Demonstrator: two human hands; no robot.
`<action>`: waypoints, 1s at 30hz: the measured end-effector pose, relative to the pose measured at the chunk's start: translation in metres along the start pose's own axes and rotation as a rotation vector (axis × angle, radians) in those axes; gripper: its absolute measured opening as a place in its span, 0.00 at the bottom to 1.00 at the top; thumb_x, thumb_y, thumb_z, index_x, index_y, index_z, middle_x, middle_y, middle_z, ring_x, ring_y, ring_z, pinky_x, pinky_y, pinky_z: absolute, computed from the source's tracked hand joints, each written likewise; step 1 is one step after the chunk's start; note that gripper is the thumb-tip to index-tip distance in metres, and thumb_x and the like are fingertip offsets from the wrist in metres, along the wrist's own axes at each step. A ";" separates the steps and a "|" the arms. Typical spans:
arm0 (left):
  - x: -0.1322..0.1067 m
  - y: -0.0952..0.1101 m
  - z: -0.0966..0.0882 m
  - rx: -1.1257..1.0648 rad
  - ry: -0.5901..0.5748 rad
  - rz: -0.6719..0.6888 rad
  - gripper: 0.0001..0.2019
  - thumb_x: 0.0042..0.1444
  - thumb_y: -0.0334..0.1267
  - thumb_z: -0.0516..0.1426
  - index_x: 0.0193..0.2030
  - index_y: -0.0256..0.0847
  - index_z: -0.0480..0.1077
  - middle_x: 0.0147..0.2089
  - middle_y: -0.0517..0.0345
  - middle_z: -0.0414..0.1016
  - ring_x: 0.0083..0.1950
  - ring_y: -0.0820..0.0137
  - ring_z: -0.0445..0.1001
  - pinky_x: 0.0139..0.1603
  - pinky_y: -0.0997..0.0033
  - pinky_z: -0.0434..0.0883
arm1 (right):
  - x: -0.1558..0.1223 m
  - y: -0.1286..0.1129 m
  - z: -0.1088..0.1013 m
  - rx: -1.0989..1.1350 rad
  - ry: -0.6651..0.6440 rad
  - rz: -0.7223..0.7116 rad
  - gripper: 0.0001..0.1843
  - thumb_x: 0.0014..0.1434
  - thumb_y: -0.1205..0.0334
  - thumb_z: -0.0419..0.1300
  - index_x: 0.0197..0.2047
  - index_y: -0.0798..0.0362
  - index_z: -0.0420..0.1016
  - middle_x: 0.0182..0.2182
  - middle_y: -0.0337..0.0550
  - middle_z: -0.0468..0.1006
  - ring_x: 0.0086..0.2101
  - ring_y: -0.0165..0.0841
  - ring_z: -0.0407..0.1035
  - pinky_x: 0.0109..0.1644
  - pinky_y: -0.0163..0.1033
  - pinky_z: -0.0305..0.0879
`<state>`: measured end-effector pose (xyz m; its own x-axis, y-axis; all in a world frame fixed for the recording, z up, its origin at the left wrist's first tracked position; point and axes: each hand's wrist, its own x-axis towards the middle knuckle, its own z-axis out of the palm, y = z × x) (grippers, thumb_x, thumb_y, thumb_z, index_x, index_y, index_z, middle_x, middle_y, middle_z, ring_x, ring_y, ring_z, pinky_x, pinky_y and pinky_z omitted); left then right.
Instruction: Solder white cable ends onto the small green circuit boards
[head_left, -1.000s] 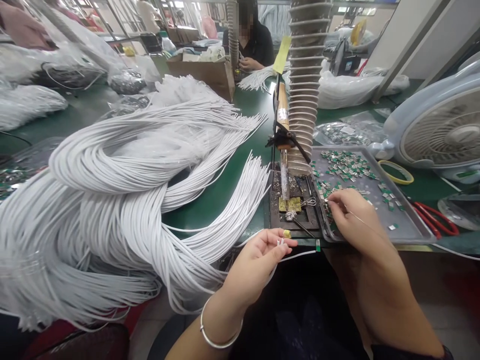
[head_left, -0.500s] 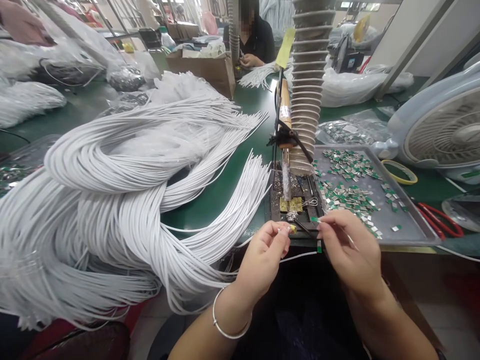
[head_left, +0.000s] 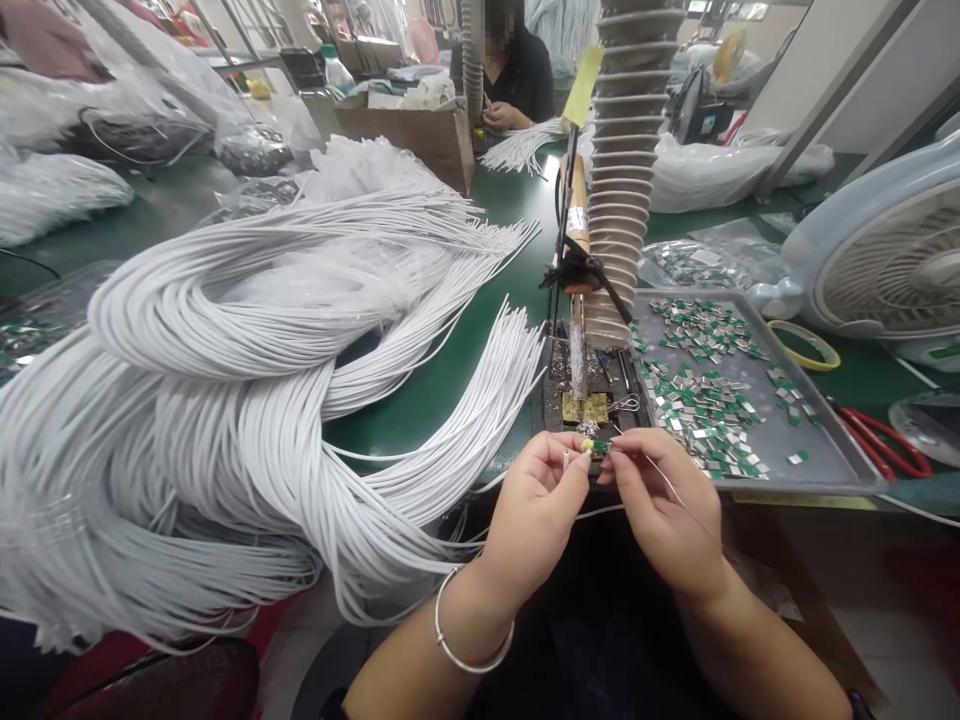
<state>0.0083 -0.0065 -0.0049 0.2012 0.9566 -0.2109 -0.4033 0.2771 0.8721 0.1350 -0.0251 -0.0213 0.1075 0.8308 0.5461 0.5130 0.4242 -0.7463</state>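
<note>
— The room?
— A crowded workshop: long green surface [head_left: 442,400], plastic bags [head_left: 52,205] heaped along the far left, a cardboard box [head_left: 409,135] farther on, and beyond it a co-worker [head_left: 517,85] in a black top, hands [head_left: 501,118] over a sheaf of white wires [head_left: 521,150].

— Left hand [head_left: 532,510]?
— Just beside a huge looped bundle of white cables [head_left: 247,440], with a thin metal bangle [head_left: 472,640] at the wrist. Fingers clenched in a tight pinch on a thin white wire end [head_left: 567,462], a tiny yellow tip [head_left: 586,449] showing just past them.

— Right hand [head_left: 660,505]?
— Fingers pinched as well, on a tiny green-and-silver metal piece [head_left: 601,447], too small for any detail. Held at the middle of the frame, right by the yellow tip, though whether touching it, impossible to tell.

— And around them?
— Straight ahead, a wood-handled soldering iron [head_left: 576,215] in a black clamp, nearly upright, beside a ribbed hose [head_left: 626,170]. Below its tip, a yellow sponge [head_left: 583,408]. To the right, a metal tray [head_left: 750,486] scattered with more such pieces [head_left: 701,410], then yellow tape [head_left: 802,345], red-handled scissors [head_left: 881,442] and a pale fan [head_left: 892,265].
</note>
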 end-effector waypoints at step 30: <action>0.002 0.006 -0.002 0.018 0.014 0.008 0.10 0.55 0.30 0.56 0.25 0.39 0.60 0.39 0.59 0.69 0.39 0.75 0.70 0.43 0.75 0.67 | -0.012 0.018 0.010 0.043 0.125 -0.244 0.18 0.59 0.76 0.53 0.51 0.50 0.70 0.42 0.45 0.80 0.40 0.33 0.76 0.41 0.39 0.77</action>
<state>0.0042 -0.0027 -0.0007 0.1854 0.9600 -0.2100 -0.3888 0.2679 0.8815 0.1344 -0.0244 -0.0449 0.0907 0.6528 0.7520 0.5004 0.6230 -0.6012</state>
